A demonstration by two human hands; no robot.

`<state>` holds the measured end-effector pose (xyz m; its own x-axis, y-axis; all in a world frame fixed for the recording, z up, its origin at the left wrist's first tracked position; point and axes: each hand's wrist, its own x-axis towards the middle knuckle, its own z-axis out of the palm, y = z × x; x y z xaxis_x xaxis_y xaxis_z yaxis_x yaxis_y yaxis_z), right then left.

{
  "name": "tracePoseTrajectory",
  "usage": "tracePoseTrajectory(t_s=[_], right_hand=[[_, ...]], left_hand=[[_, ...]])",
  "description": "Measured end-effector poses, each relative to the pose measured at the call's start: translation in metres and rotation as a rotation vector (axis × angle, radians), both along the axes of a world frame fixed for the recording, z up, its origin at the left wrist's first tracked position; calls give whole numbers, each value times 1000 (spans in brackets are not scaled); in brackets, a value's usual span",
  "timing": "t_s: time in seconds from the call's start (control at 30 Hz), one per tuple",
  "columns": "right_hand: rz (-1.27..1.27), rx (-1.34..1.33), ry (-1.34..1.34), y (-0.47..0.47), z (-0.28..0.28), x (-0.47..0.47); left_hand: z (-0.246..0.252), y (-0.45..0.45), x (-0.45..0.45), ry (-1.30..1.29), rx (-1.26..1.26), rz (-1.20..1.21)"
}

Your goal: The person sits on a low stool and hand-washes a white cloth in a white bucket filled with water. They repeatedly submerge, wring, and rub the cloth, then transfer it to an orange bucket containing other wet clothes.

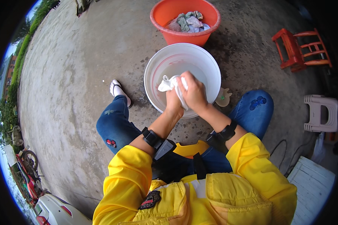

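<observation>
Both my hands grip a bunched white cloth (169,83) above a white plastic tub (155,62). My left hand (173,99) is low on the cloth, near the tub's front wall. Against it, my right hand (193,91) closes over the cloth from the right. One end of the cloth, with a thin loop, sticks out to the left of my fists. Cloudy water (198,70) lies in the tub, and a reddish line runs around its inner wall. My forearms hide part of the near rim.
Beyond the tub stands an orange plastic basin (183,38) holding crumpled clothes (190,22). A small pale dipper-like item (223,97) touches the tub's right side. Farther right are a red wooden chair (293,53) and stacked plastic stools (312,112). A motorcycle (31,174) and white vehicle (56,211) stand left.
</observation>
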<state>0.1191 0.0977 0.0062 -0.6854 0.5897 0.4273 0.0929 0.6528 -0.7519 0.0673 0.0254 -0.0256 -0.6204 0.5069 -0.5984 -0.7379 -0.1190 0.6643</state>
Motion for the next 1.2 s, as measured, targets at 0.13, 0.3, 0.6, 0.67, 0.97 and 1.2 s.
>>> tracePoseTrajectory(t_s=[0.13, 0.3, 0.6, 0.67, 0.97, 1.2], right_hand=[[-61, -321, -172, 21, -12, -7], [-6, -239, -16, 6, -3, -3], [105, 103, 1, -17, 8, 3], [6, 3, -28, -1, -1, -1], [11, -263, 4, 1, 0, -2], [293, 79, -3, -28, 16, 7]], left_hand=[[23, 7, 4, 141, -71, 3], [-5, 5, -7, 66, 37, 74], [-31, -9, -7, -149, 255, 92], [-9, -1, 0, 1, -31, 62], [-10, 0, -12, -69, 102, 80], [-77, -14, -20, -191, 559, 25]])
